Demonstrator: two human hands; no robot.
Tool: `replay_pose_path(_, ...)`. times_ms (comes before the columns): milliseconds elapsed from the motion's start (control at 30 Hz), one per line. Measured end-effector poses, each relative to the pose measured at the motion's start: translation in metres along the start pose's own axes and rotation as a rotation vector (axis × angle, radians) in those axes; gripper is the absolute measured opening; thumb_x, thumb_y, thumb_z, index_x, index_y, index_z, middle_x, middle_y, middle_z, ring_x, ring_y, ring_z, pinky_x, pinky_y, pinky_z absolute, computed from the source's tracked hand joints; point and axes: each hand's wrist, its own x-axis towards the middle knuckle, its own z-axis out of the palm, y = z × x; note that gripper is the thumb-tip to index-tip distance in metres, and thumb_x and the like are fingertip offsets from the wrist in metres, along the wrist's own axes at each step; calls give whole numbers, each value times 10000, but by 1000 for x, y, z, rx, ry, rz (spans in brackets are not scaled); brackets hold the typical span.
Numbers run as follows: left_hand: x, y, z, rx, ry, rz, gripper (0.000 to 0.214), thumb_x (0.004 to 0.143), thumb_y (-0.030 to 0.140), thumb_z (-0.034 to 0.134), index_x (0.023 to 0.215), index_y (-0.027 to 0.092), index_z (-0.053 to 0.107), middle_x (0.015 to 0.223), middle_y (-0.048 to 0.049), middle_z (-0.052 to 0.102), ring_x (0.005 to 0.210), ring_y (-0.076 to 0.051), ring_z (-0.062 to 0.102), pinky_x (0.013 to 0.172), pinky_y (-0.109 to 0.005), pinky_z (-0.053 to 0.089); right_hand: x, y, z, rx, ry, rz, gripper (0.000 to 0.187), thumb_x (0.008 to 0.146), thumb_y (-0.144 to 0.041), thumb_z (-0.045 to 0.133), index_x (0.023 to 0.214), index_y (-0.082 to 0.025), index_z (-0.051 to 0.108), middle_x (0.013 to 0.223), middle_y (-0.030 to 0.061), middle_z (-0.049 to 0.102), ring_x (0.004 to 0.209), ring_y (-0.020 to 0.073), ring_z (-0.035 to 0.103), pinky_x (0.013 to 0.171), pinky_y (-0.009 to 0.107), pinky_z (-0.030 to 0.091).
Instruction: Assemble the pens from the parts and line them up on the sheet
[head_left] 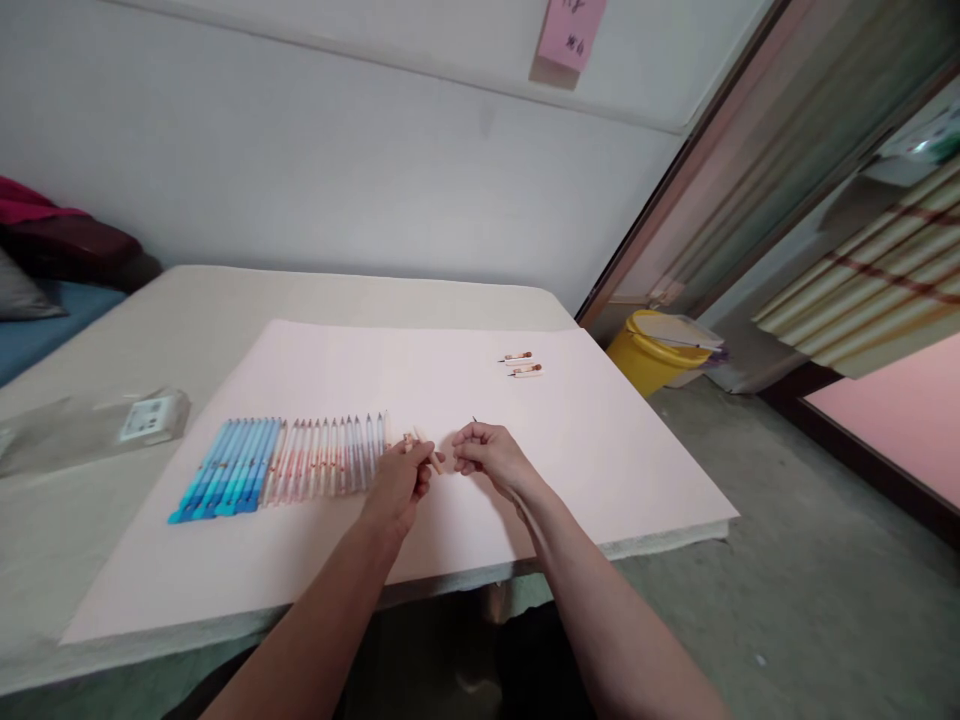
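Over the pink sheet (600, 460), my left hand (397, 485) is closed around a pale, slim pen piece (436, 463); the fingers hide part of it. Close by on the right, my right hand (491, 452) is pinched, and a thin dark tip (474, 419) pokes up just above its fingers. What lies between those fingers is mostly hidden. Blue pens (232, 465) lie side by side at the left, followed by clear pens with reddish marks (319, 455) reaching up to my left hand. Two short pen pieces with dark tips (527, 370) lie farther back, apart from both hands.
A clear plastic bag with a white label (146, 418) rests on the table (360, 290) at left. The wall (337, 160) stands behind, with a pink note (571, 35). A yellow bin (652, 355) is on the floor at right, beyond the table edge.
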Motion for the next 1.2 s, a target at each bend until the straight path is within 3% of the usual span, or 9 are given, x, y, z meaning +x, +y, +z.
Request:
replay_pose_path(133,-1,-1,3,31,-21,0,152,599,177,667,643,132,528,579,7,553,419,-18,353,381,-157,199,1,-2,-2,55,21,-15,184,581,-194,663,743,-153,588,554,-25,627,484,104,590,507,216,462)
replay_pose_path(267,0,-2,5,60,-41,3,148,572,146,672,609,136,528,483,48,451,406,-25,336,383,-165,195,2,-4,-2,4,55,-70,170,574,-185,670,722,-158,590,527,-41,600,434,79,531,436,185,384)
replay_pose_path(633,1,-6,5,70,-46,23,223,560,143,694,601,160,476,482,58,434,407,-34,346,393,-175,217,5,1,14,-92,24,-122,90,609,-214,638,675,-164,602,483,-50,533,438,82,457,425,196,325)
replay_pose_path(733,1,-3,5,55,-42,31,216,561,114,668,583,163,459,470,62,420,399,-32,329,388,-177,204,5,-2,0,-312,47,-144,111,700,-270,577,724,-166,610,556,-24,564,511,103,513,483,208,369)
replay_pose_path(800,1,-2,4,37,-35,32,214,559,100,656,576,161,452,482,56,435,402,-30,332,387,-176,198,5,-4,-17,-615,190,-159,144,762,-275,511,753,-173,612,642,7,605,607,129,562,556,227,399)
replay_pose_path(867,2,0,2,24,-25,30,211,555,91,654,582,158,456,497,51,450,408,-27,339,388,-172,197,6,-3,-34,-1004,380,-78,184,804,-275,456,774,-178,610,771,55,646,731,171,594,626,260,407)
replay_pose_path(933,3,1,0,15,-16,29,209,552,89,659,589,155,465,498,52,448,411,-26,341,389,-168,206,7,1,-46,-1268,439,76,225,833,-270,410,826,-170,612,871,107,656,805,217,605,658,296,405)
replay_pose_path(1000,3,2,-1,5,-18,34,215,553,95,670,591,153,467,504,47,457,418,-26,345,390,-166,217,9,7,-50,-1354,403,160,226,830,-232,400,860,-157,611,912,141,652,822,239,611,659,309,401)
replay_pose_path(1200,6,9,-7,-49,-2,53,235,543,93,683,596,148,461,530,35,487,420,-21,336,381,-159,213,16,13,-31,-1315,260,111,147,739,-115,464,779,-157,599,826,110,647,760,204,596,616,264,367)
